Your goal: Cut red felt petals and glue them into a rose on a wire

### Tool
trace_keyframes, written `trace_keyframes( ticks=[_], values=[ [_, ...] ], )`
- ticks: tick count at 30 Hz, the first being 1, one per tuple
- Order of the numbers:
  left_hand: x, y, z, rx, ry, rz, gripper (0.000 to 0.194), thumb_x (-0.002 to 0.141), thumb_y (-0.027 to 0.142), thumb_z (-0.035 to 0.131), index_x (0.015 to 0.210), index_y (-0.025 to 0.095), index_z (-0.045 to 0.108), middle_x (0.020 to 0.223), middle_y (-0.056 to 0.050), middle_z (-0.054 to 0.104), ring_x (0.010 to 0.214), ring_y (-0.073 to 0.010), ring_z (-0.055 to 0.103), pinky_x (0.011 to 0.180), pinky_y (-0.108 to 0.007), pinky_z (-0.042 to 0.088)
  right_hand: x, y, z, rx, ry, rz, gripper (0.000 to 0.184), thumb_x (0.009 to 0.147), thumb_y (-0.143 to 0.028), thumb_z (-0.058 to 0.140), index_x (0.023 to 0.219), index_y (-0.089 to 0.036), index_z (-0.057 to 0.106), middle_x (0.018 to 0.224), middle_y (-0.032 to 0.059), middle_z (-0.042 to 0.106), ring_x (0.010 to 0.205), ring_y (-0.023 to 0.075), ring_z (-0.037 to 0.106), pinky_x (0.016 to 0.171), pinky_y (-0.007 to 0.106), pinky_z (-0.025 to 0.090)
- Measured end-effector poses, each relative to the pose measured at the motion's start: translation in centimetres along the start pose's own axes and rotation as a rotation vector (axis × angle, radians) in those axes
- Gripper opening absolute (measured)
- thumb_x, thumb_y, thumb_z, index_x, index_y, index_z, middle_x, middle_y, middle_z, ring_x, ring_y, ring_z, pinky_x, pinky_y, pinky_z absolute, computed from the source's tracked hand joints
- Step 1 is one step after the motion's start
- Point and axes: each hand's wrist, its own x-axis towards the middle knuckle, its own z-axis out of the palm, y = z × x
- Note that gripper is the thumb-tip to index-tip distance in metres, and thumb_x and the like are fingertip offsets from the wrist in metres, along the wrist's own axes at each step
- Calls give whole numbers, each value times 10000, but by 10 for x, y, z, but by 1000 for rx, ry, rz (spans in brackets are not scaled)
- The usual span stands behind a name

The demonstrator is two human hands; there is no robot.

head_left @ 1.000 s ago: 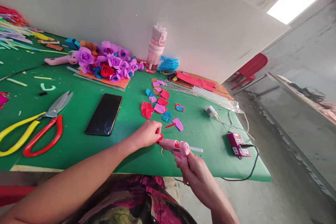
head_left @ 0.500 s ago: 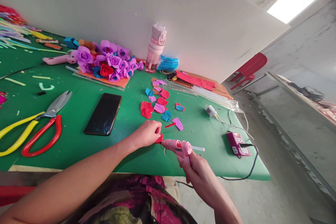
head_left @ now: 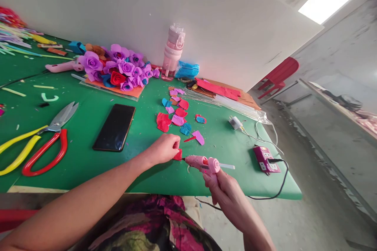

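My left hand [head_left: 165, 148] is closed on a small red paper piece [head_left: 178, 155] low over the green table; part of the paper is hidden by the fingers. In my right hand [head_left: 225, 188] is a pink hot glue gun [head_left: 203, 163], its dark nozzle pointing left, close to the paper's right edge. A clear glue stick [head_left: 227, 166] pokes out of the gun's back. Just beyond my hands lie cut paper petals in red [head_left: 163, 122], purple [head_left: 199, 137] and blue [head_left: 185, 128].
Left of my hands are a phone [head_left: 114, 127] and yellow-and-red-handled shears [head_left: 55, 129]. Paper roses [head_left: 118, 66], a second glue gun [head_left: 63, 66] and a pink bottle [head_left: 173, 53] stand at the back. A purple power socket [head_left: 266, 159] with its cord sits at right.
My right hand has drawn the glue gun slightly to the right, away from the red paper. The left hand stays about where it was, still pinching the paper.
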Motion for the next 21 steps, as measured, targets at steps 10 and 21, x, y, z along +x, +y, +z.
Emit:
trace_keyframes(
  ticks=[10,21],
  values=[
    [0,0,-1,-3,-13,-3,121,624,83,475,554,181,460,539,40,504,524,-107,451,488,-225,252,5,-1,9,-28,3,-26,336,908,-441,360,692,-195,435,549,-25,454,483,105,413,464,215,351],
    [1,-1,1,-6,-1,14,134,629,100,482,540,185,430,529,42,505,511,-102,445,471,-220,247,8,-4,14,-27,-14,-34,287,916,-393,350,707,-205,409,565,-29,461,460,96,382,448,208,327]
  ],
)
